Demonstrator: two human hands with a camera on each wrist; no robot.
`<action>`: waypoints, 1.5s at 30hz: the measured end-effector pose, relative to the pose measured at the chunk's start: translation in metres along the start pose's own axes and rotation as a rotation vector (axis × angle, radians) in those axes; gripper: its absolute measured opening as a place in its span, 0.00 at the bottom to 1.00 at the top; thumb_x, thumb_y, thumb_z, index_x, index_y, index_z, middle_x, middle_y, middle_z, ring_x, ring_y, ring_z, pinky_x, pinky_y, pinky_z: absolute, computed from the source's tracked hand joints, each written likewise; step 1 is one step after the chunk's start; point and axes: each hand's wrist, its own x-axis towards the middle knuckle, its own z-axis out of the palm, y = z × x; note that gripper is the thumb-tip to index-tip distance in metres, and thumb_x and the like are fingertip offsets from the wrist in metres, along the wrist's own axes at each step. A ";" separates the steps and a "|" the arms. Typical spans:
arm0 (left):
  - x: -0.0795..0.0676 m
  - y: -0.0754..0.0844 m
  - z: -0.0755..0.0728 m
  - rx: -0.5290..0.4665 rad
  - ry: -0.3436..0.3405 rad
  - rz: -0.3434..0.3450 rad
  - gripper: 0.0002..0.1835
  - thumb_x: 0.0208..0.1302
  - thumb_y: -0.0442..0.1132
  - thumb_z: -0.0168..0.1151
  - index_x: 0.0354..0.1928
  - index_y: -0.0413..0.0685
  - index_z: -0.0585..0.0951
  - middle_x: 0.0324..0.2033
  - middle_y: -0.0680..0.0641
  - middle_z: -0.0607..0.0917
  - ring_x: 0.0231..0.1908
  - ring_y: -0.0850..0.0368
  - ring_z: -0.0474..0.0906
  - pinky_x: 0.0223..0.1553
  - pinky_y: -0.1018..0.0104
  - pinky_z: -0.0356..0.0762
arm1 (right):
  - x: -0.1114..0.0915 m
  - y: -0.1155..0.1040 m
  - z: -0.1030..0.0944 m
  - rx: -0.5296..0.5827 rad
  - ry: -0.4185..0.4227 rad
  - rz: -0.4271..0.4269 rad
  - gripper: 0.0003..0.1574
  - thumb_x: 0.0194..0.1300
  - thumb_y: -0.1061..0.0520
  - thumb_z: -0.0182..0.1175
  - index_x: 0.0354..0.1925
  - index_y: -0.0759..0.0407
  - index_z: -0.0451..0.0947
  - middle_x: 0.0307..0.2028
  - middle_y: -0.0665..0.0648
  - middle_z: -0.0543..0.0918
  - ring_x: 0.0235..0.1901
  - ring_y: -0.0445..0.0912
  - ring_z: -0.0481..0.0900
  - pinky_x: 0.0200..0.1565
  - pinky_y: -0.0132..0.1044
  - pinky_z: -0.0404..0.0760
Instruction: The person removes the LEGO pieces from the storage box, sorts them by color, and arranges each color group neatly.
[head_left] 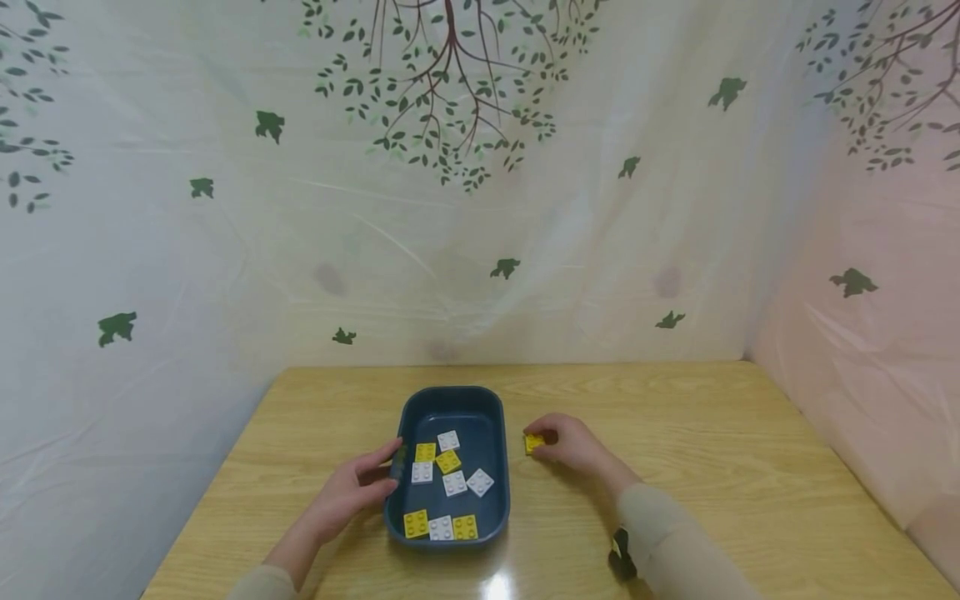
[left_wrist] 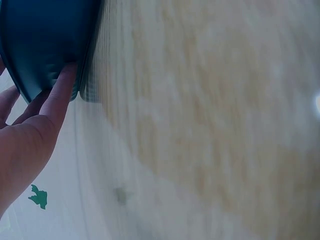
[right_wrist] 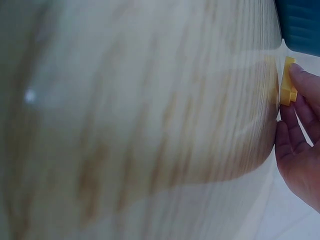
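In the head view a dark blue tray (head_left: 453,398) stands on the table, with several yellow building bricks (head_left: 425,452) and white building bricks (head_left: 422,472) lying in it. My left hand (head_left: 348,492) touches the tray's left side, thumb and fingers spread apart. The left wrist view has that hand (left_wrist: 37,125) with a straight digit against the tray's outer wall (left_wrist: 45,45). To the right of the tray, my right hand (head_left: 573,446) pinches a yellow brick (head_left: 533,443) between thumb and fingers. In the right wrist view this brick (right_wrist: 287,82) is close over the tabletop.
The wooden table (head_left: 675,417) extends on both sides of the tray. Pale curtains (head_left: 420,275) with printed leaves and branches enclose its back and sides. A small black device (head_left: 622,557) sits at my right wrist.
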 end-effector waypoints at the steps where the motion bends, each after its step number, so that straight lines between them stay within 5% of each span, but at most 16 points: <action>1: 0.000 0.000 0.000 -0.002 -0.001 0.000 0.34 0.67 0.38 0.63 0.74 0.49 0.65 0.72 0.38 0.63 0.65 0.36 0.68 0.58 0.52 0.76 | 0.000 0.000 0.000 0.004 0.001 0.002 0.17 0.58 0.65 0.70 0.48 0.59 0.85 0.47 0.56 0.83 0.49 0.52 0.79 0.57 0.53 0.76; 19: 0.001 -0.003 -0.002 -0.015 -0.011 0.016 0.34 0.67 0.36 0.63 0.74 0.46 0.65 0.72 0.37 0.62 0.65 0.35 0.67 0.59 0.53 0.75 | 0.002 0.001 0.001 0.032 0.033 0.023 0.19 0.57 0.63 0.72 0.49 0.60 0.84 0.47 0.56 0.84 0.48 0.51 0.79 0.55 0.51 0.77; 26: 0.000 -0.002 -0.002 -0.009 -0.009 0.010 0.34 0.67 0.37 0.63 0.74 0.47 0.65 0.72 0.37 0.63 0.66 0.36 0.67 0.59 0.52 0.75 | 0.000 0.000 -0.005 0.094 0.021 -0.041 0.20 0.62 0.63 0.68 0.53 0.65 0.81 0.48 0.60 0.84 0.47 0.54 0.80 0.52 0.48 0.81; 35: -0.001 0.000 0.000 -0.007 0.003 0.013 0.34 0.67 0.37 0.63 0.74 0.49 0.66 0.72 0.38 0.63 0.65 0.36 0.67 0.58 0.52 0.76 | -0.002 -0.031 -0.015 0.054 -0.019 -0.238 0.23 0.62 0.62 0.68 0.55 0.65 0.80 0.47 0.59 0.86 0.46 0.51 0.82 0.50 0.47 0.82; 45: -0.003 -0.001 0.001 -0.012 0.000 0.009 0.34 0.67 0.38 0.64 0.74 0.50 0.66 0.72 0.39 0.63 0.66 0.37 0.66 0.59 0.53 0.75 | -0.004 -0.078 -0.002 0.038 -0.141 -0.276 0.28 0.62 0.53 0.70 0.60 0.53 0.78 0.53 0.47 0.83 0.51 0.42 0.79 0.56 0.43 0.78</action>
